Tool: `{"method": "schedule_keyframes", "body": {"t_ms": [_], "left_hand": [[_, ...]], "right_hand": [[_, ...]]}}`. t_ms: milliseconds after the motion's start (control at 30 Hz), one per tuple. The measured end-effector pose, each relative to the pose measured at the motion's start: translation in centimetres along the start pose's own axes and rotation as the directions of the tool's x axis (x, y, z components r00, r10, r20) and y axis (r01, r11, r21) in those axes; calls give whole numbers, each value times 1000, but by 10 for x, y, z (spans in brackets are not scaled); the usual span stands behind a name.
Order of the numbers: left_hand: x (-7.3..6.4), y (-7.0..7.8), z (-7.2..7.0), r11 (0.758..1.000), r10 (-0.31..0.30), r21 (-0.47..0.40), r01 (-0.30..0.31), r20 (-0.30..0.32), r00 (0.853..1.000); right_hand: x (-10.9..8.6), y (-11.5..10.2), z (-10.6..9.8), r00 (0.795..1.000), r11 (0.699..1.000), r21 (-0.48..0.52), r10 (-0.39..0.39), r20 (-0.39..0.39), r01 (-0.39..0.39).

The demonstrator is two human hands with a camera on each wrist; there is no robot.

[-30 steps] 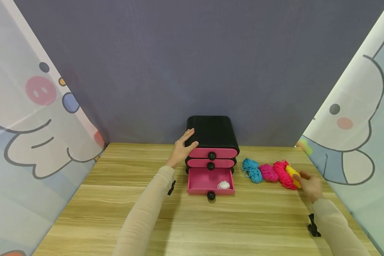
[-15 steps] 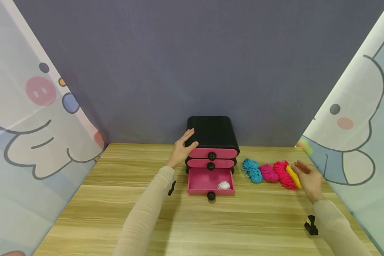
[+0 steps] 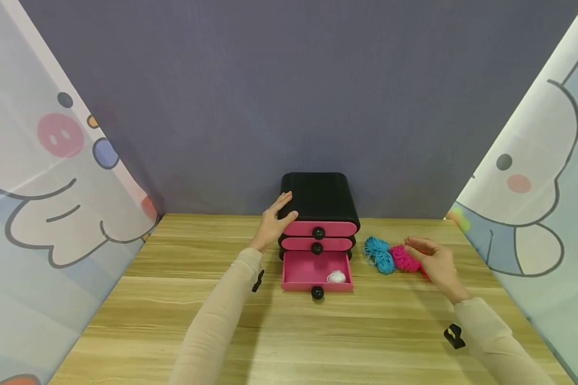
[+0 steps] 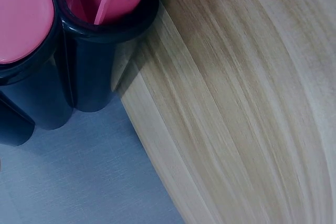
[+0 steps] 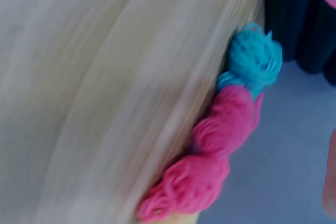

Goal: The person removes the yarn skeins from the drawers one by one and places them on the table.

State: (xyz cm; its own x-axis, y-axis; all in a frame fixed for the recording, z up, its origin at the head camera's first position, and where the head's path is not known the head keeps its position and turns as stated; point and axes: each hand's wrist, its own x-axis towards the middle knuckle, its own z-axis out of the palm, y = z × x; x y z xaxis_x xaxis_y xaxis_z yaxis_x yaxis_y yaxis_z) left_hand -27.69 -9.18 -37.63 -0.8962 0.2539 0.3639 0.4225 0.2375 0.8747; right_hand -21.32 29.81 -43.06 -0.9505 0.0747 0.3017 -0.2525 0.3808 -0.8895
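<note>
My left hand (image 3: 270, 227) rests with straight fingers on the left edge of a black desktop drawer unit (image 3: 318, 195), thumb near its front. The unit's pink bottom drawer (image 3: 303, 264) is pulled out and holds a small white yarn ball (image 3: 336, 276). My right hand (image 3: 435, 264) hovers over a row of yarn skeins, fingers extended and nothing seen in its grasp. The row runs from a blue skein (image 3: 379, 255) to a magenta skein (image 3: 403, 258), then a hot-pink skein (image 5: 191, 184). At the bottom of the right wrist view a sliver of yellow yarn (image 5: 182, 218) shows; the hand hides it in the head view.
Two upper drawers (image 3: 296, 229) with round black knobs are closed. A grey backdrop (image 3: 221, 107) rises behind the wooden table (image 3: 318, 337). Cartoon-printed panels (image 3: 520, 214) flank both sides. A black wrist-camera mount (image 3: 455, 336) hangs by the right sleeve.
My right hand has lifted off the yellow yarn and moved left over the hot-pink and magenta skeins. The left hand stays on the drawer unit.
</note>
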Motion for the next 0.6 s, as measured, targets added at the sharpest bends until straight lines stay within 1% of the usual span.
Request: {"method": "schedule_keyframes", "body": {"t_ms": [33,67,200,300,433,500,600], "left_hand": [[0,0,0,1000,-1,1,1,-1,1000],[0,1,0,1000,-2,-3,2,-2,1000],[-1,3,-1,1000,-7,-8,7,-2,1000],[-1,3,-2,1000,-7,-3,7,3,1000],[0,0,-2,1000,2,-6,-2,1,1000],[2,-8,-1,1000,1,-11,-1,-4,1000],[6,-21,1,1000,-2,3,2,-8,1000]], "right_hand": [[-2,-9,4,999,998,-55,12,37,-10],[-2,-13,6,997,997,-72,2,82,4],[-4,-22,21,978,998,-66,2,207,12],[-6,-24,33,963,998,-69,8,268,10],[-10,-21,51,942,999,-29,-11,334,22],[-12,-19,60,931,1000,2,-14,365,14],[-14,-15,73,912,1000,16,-13,410,8]]}}
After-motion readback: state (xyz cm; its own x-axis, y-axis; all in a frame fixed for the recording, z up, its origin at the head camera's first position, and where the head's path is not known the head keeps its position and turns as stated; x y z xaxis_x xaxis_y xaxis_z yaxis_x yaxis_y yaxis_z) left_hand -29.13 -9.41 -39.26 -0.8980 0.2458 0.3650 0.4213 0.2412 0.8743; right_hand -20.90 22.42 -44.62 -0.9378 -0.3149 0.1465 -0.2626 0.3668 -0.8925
